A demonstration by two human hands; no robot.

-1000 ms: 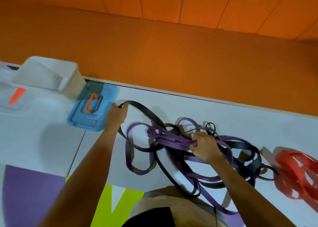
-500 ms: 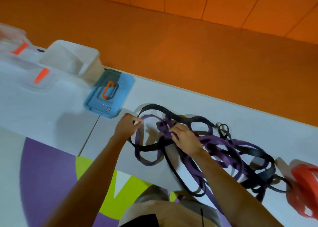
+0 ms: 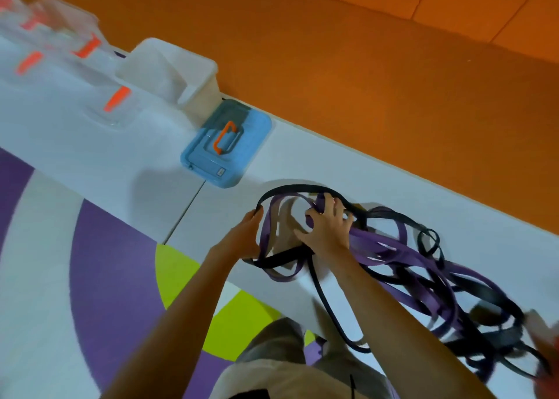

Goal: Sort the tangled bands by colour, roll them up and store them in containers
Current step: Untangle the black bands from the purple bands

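Observation:
A tangle of purple bands [image 3: 402, 256] and black bands [image 3: 329, 311] lies on the white table [image 3: 127, 156], stretching from the centre to the lower right. My left hand [image 3: 242, 238] grips a black band loop at the tangle's left end. My right hand [image 3: 328, 226] is closed on purple band strands just right of it, fingers curled through a loop. A red band [image 3: 547, 347] shows only as a blurred sliver at the right edge. A blue lid with an orange handle [image 3: 227, 144] lies beyond my left hand, next to an open white bin [image 3: 172, 71].
Clear containers with orange clips [image 3: 115, 102] stand along the table's far left. An orange wall [image 3: 363, 50] runs behind the table. Below the table's near edge is a purple, white and lime floor mat [image 3: 106, 277].
Both hands have drawn together at the left end of the tangle. My right hand moved left onto the purple strands. The view has swung so the red bands slid nearly out of frame.

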